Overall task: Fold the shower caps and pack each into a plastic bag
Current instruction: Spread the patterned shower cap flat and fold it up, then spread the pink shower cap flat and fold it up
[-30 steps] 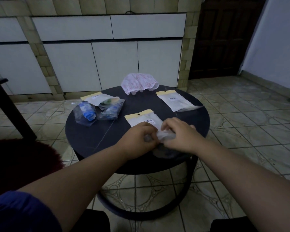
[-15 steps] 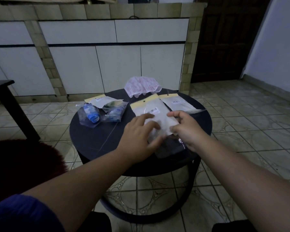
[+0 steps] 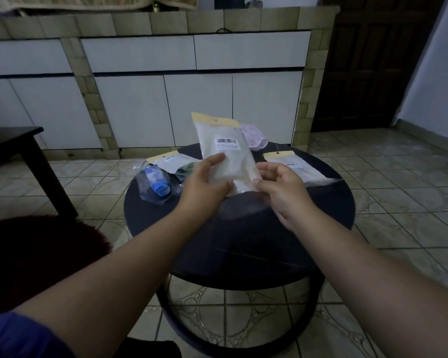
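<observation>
I hold a clear plastic bag with a yellow header and a barcode label upright above the round black table. My left hand grips its lower left side, and my right hand pinches its lower right edge. The bag looks whitish inside; what fills it is unclear. A pink shower cap lies at the table's far side, partly hidden behind the bag. Another flat bag rests on the right of the table. Packed bags with blue and green contents lie at the left.
White cabinet doors in a tiled counter stand behind the table. A dark side table is at the left and a dark red cushion sits near my left arm. Tiled floor surrounds the table; a dark door is at the back right.
Both hands have lifted the bag from the table's near side and tipped it upright, header at the top. The view has tilted up a little.
</observation>
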